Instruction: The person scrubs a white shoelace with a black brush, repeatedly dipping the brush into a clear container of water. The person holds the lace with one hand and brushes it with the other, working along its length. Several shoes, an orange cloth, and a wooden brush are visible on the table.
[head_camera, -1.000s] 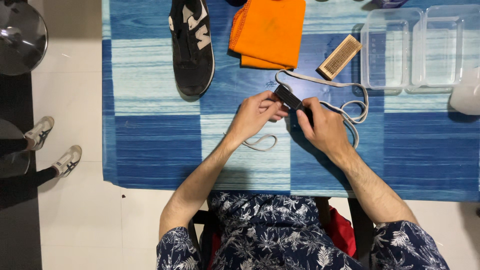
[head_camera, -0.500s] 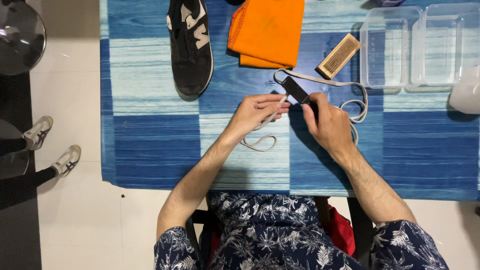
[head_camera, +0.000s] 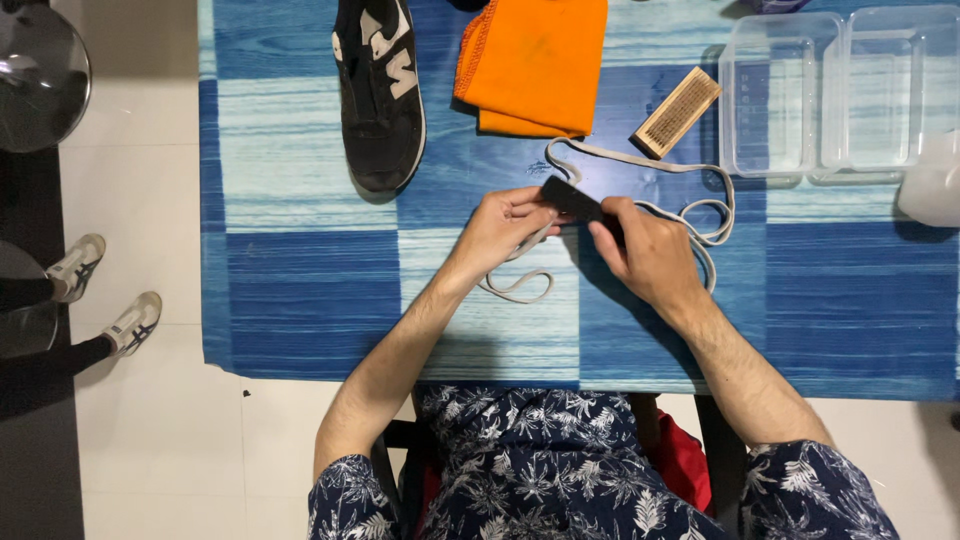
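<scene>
Over the middle of the blue striped table (head_camera: 300, 300), my right hand (head_camera: 645, 250) grips a small flat black object (head_camera: 572, 198). My left hand (head_camera: 505, 225) pinches a white shoelace (head_camera: 690, 170) right beside that object. The lace loops away over the table, right toward the clear boxes and down under my left wrist. A black sneaker with white markings (head_camera: 380, 90) lies up and left of my hands, with no lace visible in it.
A folded orange cloth (head_camera: 535, 65) lies at the table's far edge, a wooden brush (head_camera: 678, 112) right of it. Two clear plastic containers (head_camera: 830, 90) stand far right, a white object (head_camera: 930, 185) beside them. Another person's feet in white sneakers (head_camera: 100, 295) show on the floor left.
The black object has shifted slightly up and left between my hands. My left fingers have closed in on the lace next to it. The sneaker, cloth and brush have not moved.
</scene>
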